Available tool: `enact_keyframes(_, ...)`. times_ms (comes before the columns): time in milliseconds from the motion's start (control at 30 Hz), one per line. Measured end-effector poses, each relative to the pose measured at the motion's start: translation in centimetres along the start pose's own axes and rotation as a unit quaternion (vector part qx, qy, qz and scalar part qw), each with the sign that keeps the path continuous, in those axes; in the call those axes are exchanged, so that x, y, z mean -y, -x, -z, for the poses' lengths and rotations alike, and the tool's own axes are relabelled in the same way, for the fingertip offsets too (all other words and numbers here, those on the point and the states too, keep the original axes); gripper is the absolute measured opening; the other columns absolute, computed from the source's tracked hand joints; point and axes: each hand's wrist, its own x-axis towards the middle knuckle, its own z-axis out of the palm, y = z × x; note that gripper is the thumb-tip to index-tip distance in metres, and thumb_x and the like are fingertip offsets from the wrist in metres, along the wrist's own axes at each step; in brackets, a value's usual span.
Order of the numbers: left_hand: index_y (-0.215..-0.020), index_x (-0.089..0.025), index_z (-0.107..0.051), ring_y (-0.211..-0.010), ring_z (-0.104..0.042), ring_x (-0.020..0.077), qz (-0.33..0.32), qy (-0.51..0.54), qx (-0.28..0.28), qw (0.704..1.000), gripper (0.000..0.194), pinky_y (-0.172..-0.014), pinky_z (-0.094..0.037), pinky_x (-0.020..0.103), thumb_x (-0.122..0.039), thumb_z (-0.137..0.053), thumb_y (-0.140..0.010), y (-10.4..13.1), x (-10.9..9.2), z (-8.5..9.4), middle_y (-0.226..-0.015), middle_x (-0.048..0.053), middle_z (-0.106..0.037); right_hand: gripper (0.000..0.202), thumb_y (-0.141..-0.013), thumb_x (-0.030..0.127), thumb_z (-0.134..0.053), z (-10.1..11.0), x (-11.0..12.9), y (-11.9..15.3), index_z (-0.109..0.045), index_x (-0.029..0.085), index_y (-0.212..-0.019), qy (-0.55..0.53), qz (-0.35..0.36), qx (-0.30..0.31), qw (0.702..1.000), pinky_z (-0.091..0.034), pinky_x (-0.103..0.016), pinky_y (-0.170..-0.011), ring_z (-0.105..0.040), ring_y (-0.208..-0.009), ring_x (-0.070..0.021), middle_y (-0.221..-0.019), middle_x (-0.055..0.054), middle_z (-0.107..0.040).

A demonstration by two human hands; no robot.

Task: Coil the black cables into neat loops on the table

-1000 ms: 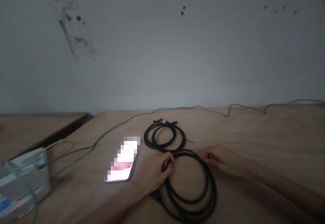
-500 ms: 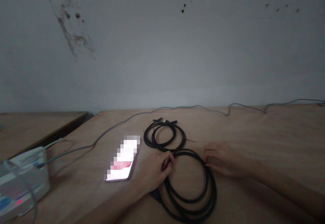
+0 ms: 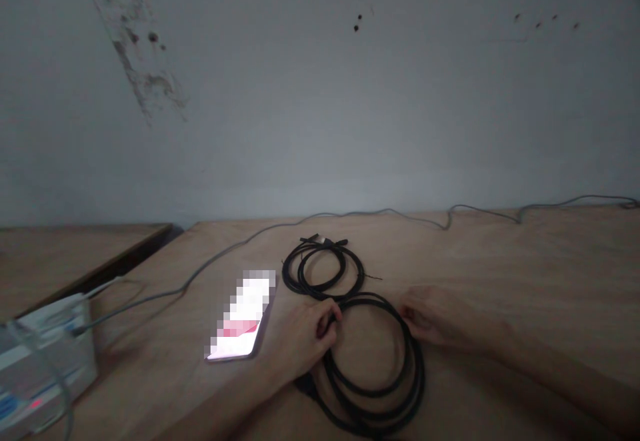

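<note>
A thick black cable (image 3: 373, 393) lies in a loose coil on the wooden table between my hands. My left hand (image 3: 310, 334) is closed around the coil's left side, thumb and fingers pinching the strands. At the coil's upper right, my right hand (image 3: 430, 317) has its fingers drawn together on the cable; its fingertips are partly hidden. A dark plug end (image 3: 306, 384) pokes out below my left wrist. Just beyond my hands rests a second coiled black cable (image 3: 323, 267), with connector ends at its top and thin tie ends sticking out.
A phone (image 3: 243, 317) with a lit, blurred screen lies left of my left hand. At the far left stands a white power strip (image 3: 47, 361) with a red light. From it a grey cord (image 3: 220, 254) runs along the table's back edge by the wall (image 3: 320, 107).
My right hand has closed in slightly on the coil's upper right side, its fingers now more curled. My left hand keeps its hold. The view has shifted a little.
</note>
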Motion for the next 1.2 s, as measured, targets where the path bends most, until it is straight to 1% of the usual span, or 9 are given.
enact_keyframes(167,-0.097,-0.023,-0.066,-0.065,-0.054,0.0144,-0.002,0.000,-0.003,1.000,0.020,-0.062,-0.034,0.025,-0.017,-0.056,-0.082,0.0,0.2,-0.1,-0.066,-0.006,-0.053,0.013,-0.086,0.017,-0.056,1.0,0.0,-0.2,-0.066,0.021,-0.080,-0.051,-0.060,0.016,0.997,-0.045,-0.026,-0.060,-0.062,-0.061,-0.0154,-0.068,0.000,-0.069)
enact_keyframes(233,-0.097,-0.022,-0.066,-0.065,-0.054,0.0142,0.000,-0.002,-0.004,1.000,0.019,-0.062,-0.034,0.025,-0.017,-0.056,-0.081,0.0,0.1,0.0,-0.066,-0.006,-0.052,0.012,-0.086,0.017,-0.056,0.6,-0.1,-0.2,-0.065,0.021,-0.079,-0.052,-0.080,0.017,0.995,-0.045,-0.026,-0.062,-0.063,-0.062,-0.0158,-0.070,0.000,-0.069)
enact_keyframes(333,-0.096,-0.022,-0.066,-0.065,-0.054,0.0142,0.010,0.000,-0.001,1.000,0.019,-0.062,-0.034,0.025,-0.017,-0.056,-0.081,0.0,-0.1,0.1,-0.065,-0.006,-0.051,0.010,-0.088,0.018,-0.056,-0.8,-0.3,-0.1,-0.065,0.020,-0.084,0.003,-0.095,0.004,0.995,-0.046,-0.029,-0.067,-0.066,-0.071,-0.0195,-0.078,-0.003,-0.072)
enact_keyframes(467,-0.094,-0.022,-0.066,-0.065,-0.053,0.0142,0.016,0.001,0.001,1.000,0.018,-0.062,-0.034,0.025,-0.016,-0.057,-0.080,0.0,-0.2,0.1,-0.064,-0.006,-0.051,0.017,-0.089,0.013,-0.055,-2.5,-0.5,0.3,-0.066,0.020,-0.100,0.076,-0.036,-0.035,0.996,-0.049,-0.033,-0.076,-0.067,-0.088,-0.0235,-0.095,-0.008,-0.071)
enact_keyframes(533,-0.095,-0.022,-0.067,-0.065,-0.054,0.0144,0.013,-0.001,-0.001,1.000,0.018,-0.062,-0.033,0.025,-0.016,-0.056,-0.081,0.0,-0.1,0.0,-0.065,-0.006,-0.051,0.021,-0.088,0.010,-0.055,-3.1,-0.5,0.5,-0.067,0.019,-0.103,0.087,-0.006,-0.061,0.994,-0.050,-0.032,-0.077,-0.066,-0.090,-0.0231,-0.102,-0.010,-0.069)
enact_keyframes(700,-0.096,-0.022,-0.066,-0.065,-0.054,0.0145,0.009,0.006,-0.004,1.000,0.020,-0.061,-0.033,0.025,-0.016,-0.056,-0.080,-0.1,0.4,-0.3,-0.066,-0.005,-0.052,0.022,-0.092,0.008,-0.049,-4.0,-0.3,0.9,-0.068,0.020,-0.098,0.112,0.001,-0.085,0.990,-0.051,-0.031,-0.071,-0.064,-0.079,-0.0208,-0.090,-0.008,-0.068)
enact_keyframes(833,-0.095,-0.022,-0.066,-0.065,-0.054,0.0146,0.002,0.004,-0.011,1.000,0.019,-0.062,-0.033,0.025,-0.016,-0.056,-0.080,-0.1,0.5,-0.4,-0.065,-0.005,-0.051,0.026,-0.091,0.009,-0.050,-4.8,-0.1,1.1,-0.068,0.021,-0.106,0.149,-0.007,-0.099,0.984,-0.053,-0.034,-0.071,-0.067,-0.080,-0.0239,-0.089,-0.009,-0.070)
enact_keyframes(1000,-0.094,-0.022,-0.067,-0.065,-0.054,0.0149,0.005,-0.004,-0.013,1.000,0.019,-0.063,-0.033,0.026,-0.016,-0.055,-0.080,0.0,0.2,-0.3,-0.065,-0.005,-0.051,0.019,-0.096,0.018,-0.048,-5.5,-0.8,1.0,-0.067,0.022,-0.096,0.074,-0.087,-0.127,0.985,-0.052,-0.031,-0.070,-0.067,-0.075,-0.0201,-0.083,-0.005,-0.071)
enact_keyframes(1200,-0.096,-0.022,-0.066,-0.066,-0.054,0.0149,0.004,-0.005,-0.008,1.000,0.019,-0.062,-0.032,0.025,-0.017,-0.055,-0.082,0.0,0.2,-0.2,-0.066,-0.005,-0.051,0.019,-0.095,0.017,-0.047,-5.0,-1.5,0.4,-0.066,0.020,-0.092,0.025,-0.040,-0.104,0.993,-0.053,-0.033,-0.072,-0.066,-0.077,-0.0210,-0.086,-0.006,-0.069)
